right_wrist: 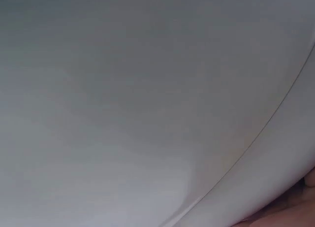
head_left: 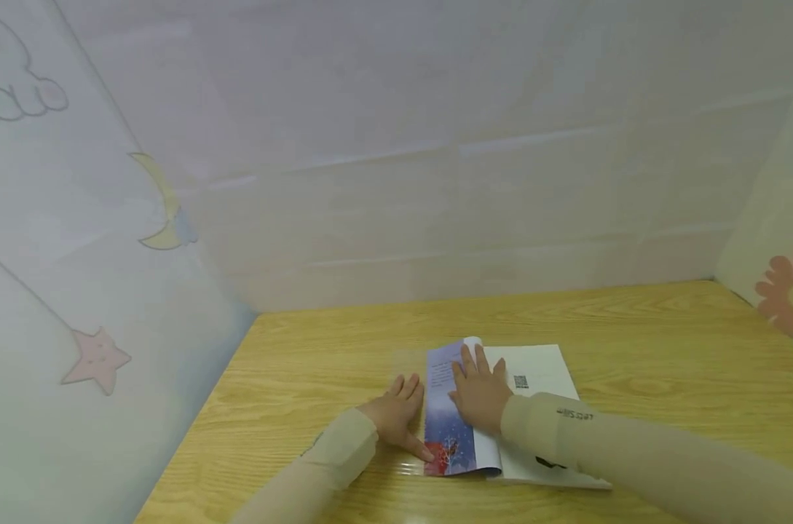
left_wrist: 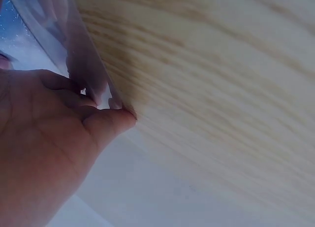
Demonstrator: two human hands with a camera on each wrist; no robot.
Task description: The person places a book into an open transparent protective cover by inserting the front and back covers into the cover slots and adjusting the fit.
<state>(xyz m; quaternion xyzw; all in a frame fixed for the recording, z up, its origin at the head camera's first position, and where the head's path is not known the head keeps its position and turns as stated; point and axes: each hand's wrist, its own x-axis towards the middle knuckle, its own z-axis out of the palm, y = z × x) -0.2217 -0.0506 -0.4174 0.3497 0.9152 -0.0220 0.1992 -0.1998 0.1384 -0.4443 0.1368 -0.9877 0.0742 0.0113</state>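
Observation:
A book lies on the wooden table, its blue-purple printed cover [head_left: 447, 418] curling over beside a white page [head_left: 537, 360] that bears a small QR code. Clear film [head_left: 408, 469] sticks out along the cover's left side; its edge also shows in the left wrist view. My left hand [head_left: 395, 418] rests on this film with fingers extended, thumb touching the cover's red lower corner. Spread flat, my right hand [head_left: 483, 399] presses on the curled cover near its bend. In the right wrist view, white paper [right_wrist: 123, 113] fills most of the picture, with part of the hand at lower right.
The wood-grained table [head_left: 317, 364] extends around the book. A pale sheet wall [head_left: 435, 218] rises behind its back edge. Side walls carry a pink star [head_left: 97, 359], a yellow moon [head_left: 167, 218] and a red flower [head_left: 789, 287].

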